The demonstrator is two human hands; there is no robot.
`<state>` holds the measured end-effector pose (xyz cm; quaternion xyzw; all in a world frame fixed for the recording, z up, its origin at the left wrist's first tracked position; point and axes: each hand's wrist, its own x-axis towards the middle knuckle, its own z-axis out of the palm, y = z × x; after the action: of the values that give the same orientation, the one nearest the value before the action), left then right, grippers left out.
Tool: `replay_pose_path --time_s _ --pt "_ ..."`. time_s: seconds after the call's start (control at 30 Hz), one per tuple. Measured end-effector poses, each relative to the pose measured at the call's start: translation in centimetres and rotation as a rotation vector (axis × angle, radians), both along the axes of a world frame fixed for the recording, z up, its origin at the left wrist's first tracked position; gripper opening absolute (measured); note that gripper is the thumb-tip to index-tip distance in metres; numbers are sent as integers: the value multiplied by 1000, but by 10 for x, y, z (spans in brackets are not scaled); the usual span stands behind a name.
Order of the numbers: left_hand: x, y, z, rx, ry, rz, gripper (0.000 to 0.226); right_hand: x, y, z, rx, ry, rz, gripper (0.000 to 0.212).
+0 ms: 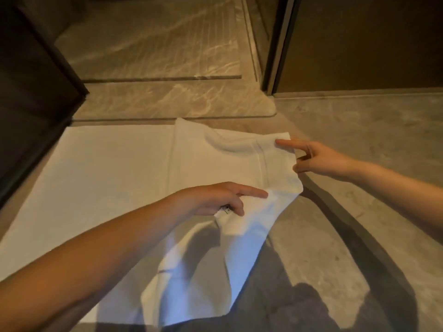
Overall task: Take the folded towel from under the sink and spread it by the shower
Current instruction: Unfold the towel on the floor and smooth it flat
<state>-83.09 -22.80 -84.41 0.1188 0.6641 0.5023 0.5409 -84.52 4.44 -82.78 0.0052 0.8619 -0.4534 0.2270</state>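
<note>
A white towel [115, 168] lies mostly flat on the floor in front of the shower threshold [167, 101]. Its right part is folded over and lifted off the floor. My left hand [215, 200] pinches the near right edge, close to a small label. The far right corner is gripped by my right hand [318, 159], index finger stretched along the cloth. The towel's near right end hangs and curls under my left forearm.
The shower floor [155, 44] of veined stone lies beyond the threshold. A dark panel [31, 92] stands at the left, a dark frame post [278, 49] and brown wall at the right. Grey stone floor [371, 140] extends to the right.
</note>
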Motion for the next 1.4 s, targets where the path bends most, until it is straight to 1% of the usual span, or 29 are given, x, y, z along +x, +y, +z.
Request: replay_pose_path --time_s 0.07,0.13,0.27,0.33,0.43,0.47,0.53,0.6,0.67,0.77,0.87,0.93,1.0,1.03,1.1,1.13,1.17,1.2,1.27,1.3,1.33,1.4 --pt "11 5 -24 16 12 -2 67 4 10 -16 96 32 -46 74" --pt "23 11 -38 52 14 12 66 7 20 -21 149 33 -70 74" --pt "44 24 -45 183 -42 59 63 7 39 -12 115 -21 -134 68" --pt "54 36 -42 271 -39 41 62 8 51 -7 115 -2 -152 67" --pt "64 62 -47 244 -141 69 65 16 66 -9 144 11 -162 69" --pt "66 70 -50 222 -136 90 65 18 69 -13 151 9 -171 70" --pt "70 81 -58 134 -32 121 63 22 72 -22 198 18 -184 71" --pt "73 85 -60 38 143 93 63 22 72 -31 264 14 -168 73" --pt "76 86 -62 -27 264 59 68 20 70 -38 320 7 -125 75" --pt "82 88 -63 -50 313 8 69 18 69 -46 413 17 -64 74" --pt "82 88 -58 6 279 9 60 18 67 -49 495 51 -19 66" --pt "84 91 -55 107 205 100 54 20 66 -50 494 67 -16 63" --pt "93 98 -53 200 46 157 47 20 64 -50 490 57 -23 63" --pt "99 103 -52 244 -67 159 45 20 64 -49 494 51 -20 63" --pt "108 113 -53 302 -279 159 46 21 63 -49 495 49 -16 62" --pt "109 117 -54 301 -301 185 46 22 63 -48 483 47 -22 61" --pt "108 120 -54 274 -259 248 43 22 63 -48 466 46 -30 61" --pt "106 120 -55 230 -161 333 39 22 62 -48 450 49 -40 60" --pt "96 111 -59 157 127 481 33 23 62 -49 439 69 -56 60" --pt "89 103 -61 118 323 498 33 24 62 -51 442 81 -60 61" --pt "78 93 -64 58 562 458 33 24 62 -52 444 93 -64 62" --pt "49 74 -71 -90 1047 266 38 25 62 -57 428 113 -82 62"
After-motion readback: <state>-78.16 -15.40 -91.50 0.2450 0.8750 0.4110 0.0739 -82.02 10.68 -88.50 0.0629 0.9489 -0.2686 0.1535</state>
